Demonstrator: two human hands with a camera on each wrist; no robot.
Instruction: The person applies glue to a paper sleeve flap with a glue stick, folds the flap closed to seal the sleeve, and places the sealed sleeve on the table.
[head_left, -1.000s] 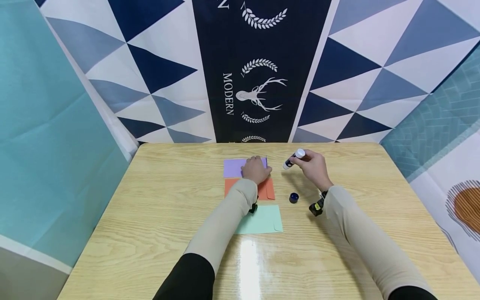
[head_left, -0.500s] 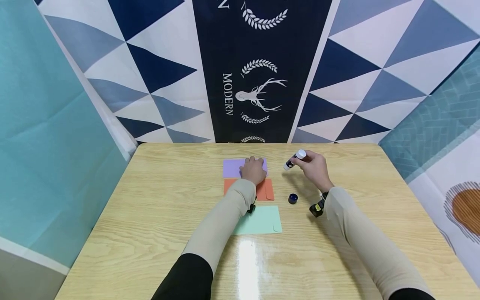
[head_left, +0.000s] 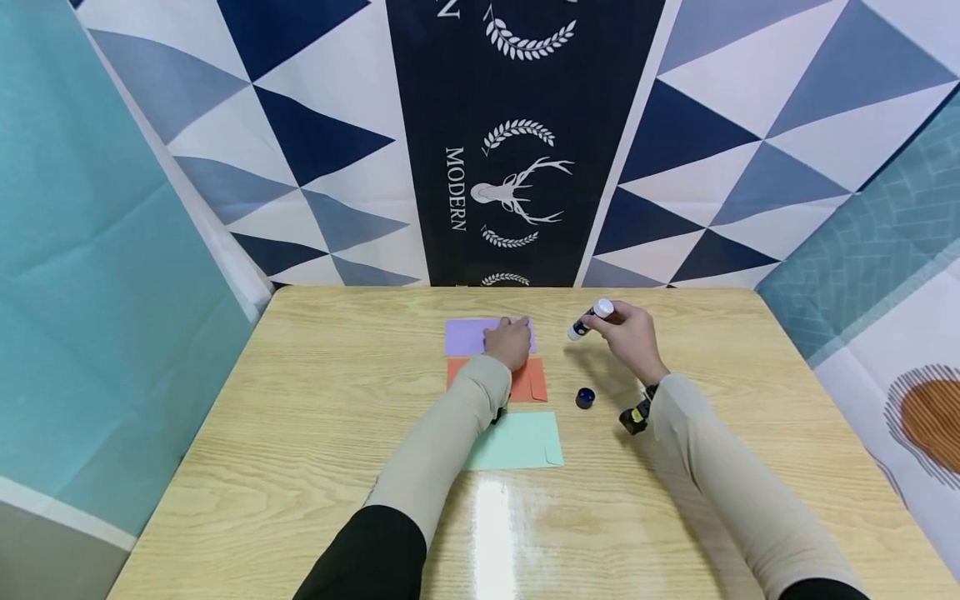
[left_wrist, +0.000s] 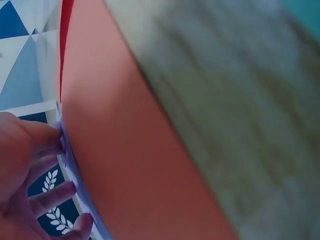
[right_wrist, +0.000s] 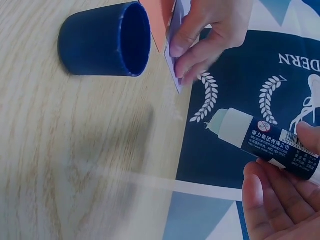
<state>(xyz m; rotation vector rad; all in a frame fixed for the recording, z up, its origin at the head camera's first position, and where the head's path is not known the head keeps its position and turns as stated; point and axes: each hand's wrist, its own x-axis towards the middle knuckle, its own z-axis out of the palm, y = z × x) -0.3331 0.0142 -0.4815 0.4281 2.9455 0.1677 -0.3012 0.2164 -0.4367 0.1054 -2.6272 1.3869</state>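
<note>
A purple envelope lies farthest from me, with an orange envelope just in front of it. My left hand rests on the purple envelope's right end; the left wrist view shows its fingers spread, tips touching the purple paper. My right hand holds an uncapped glue stick above the table, to the right of the envelopes. Pale glue sticks out of its tip in the right wrist view. The dark blue glue stick cap stands on the table between the forearms.
A mint green envelope lies nearer to me, partly under the left forearm. The wooden table ends at a patterned cloth backdrop behind the envelopes.
The left hand shifts slightly on the purple envelope's right end and its fingers draw closer together. An edge raised there a second ago now looks flatter. The right hand stays put with the glue stick.
</note>
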